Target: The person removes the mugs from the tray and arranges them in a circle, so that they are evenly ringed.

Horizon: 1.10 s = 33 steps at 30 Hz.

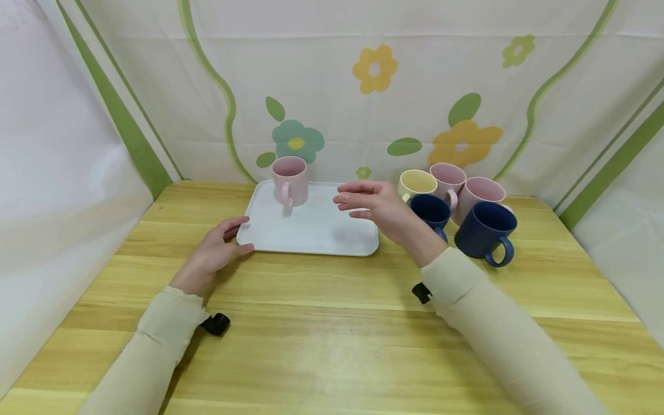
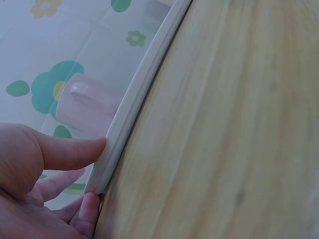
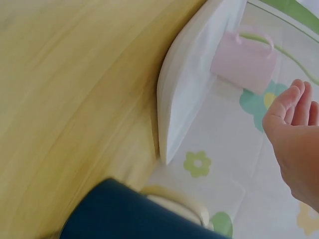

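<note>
A white tray (image 1: 332,233) lies on the table with one pink mug (image 1: 290,181) upright near its back left corner, handle toward the front. My left hand (image 1: 215,248) holds the tray's front left corner, the thumb (image 2: 75,152) against the rim and the fingers round the side. Over the tray's right part hovers my right hand (image 1: 381,207), its fingers loosely extended with nothing in them. To the right of the tray stand a yellow mug (image 1: 417,181), two more pink mugs (image 1: 447,174) and two navy mugs (image 1: 485,230); my right forearm passes close in front of them.
The wooden table (image 1: 311,334) extends in front of the tray toward me. A white curtain (image 1: 321,75) with printed flowers hangs right behind the tray and the mugs. More white fabric closes off the left and right sides.
</note>
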Each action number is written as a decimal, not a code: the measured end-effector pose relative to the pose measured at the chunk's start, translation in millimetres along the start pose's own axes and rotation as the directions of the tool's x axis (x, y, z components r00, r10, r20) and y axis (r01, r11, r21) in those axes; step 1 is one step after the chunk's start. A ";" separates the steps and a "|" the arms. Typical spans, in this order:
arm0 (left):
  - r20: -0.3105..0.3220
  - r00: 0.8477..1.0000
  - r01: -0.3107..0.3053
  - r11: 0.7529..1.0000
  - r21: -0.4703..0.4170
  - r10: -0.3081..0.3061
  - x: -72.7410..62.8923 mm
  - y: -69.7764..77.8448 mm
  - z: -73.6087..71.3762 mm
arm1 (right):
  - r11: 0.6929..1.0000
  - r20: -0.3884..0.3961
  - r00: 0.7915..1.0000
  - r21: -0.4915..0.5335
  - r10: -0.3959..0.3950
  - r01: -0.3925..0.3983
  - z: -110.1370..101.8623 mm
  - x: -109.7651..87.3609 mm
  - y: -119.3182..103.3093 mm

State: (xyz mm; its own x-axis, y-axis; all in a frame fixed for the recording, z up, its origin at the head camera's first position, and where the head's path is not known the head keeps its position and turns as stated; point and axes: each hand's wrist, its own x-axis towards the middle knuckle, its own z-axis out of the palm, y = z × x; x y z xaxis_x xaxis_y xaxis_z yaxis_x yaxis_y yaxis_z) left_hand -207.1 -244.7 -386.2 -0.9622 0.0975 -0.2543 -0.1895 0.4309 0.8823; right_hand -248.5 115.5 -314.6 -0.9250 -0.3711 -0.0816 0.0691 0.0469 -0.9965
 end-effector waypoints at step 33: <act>0.009 1.000 -0.027 0.999 0.031 0.027 2.1 1.6 -2.0 | 0.991 0.079 0.994 0.103 0.078 -0.086 61.4 76.1 27.1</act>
State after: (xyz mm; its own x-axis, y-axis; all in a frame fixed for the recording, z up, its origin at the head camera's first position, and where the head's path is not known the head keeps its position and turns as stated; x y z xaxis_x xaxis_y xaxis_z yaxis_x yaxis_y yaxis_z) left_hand -209.8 -245.6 -384.6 -0.9652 0.1170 -0.2340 -0.1572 0.4554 0.8763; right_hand -294.1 31.5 -348.9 -0.8843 -0.4386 -0.1598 0.1862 -0.0176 -0.9824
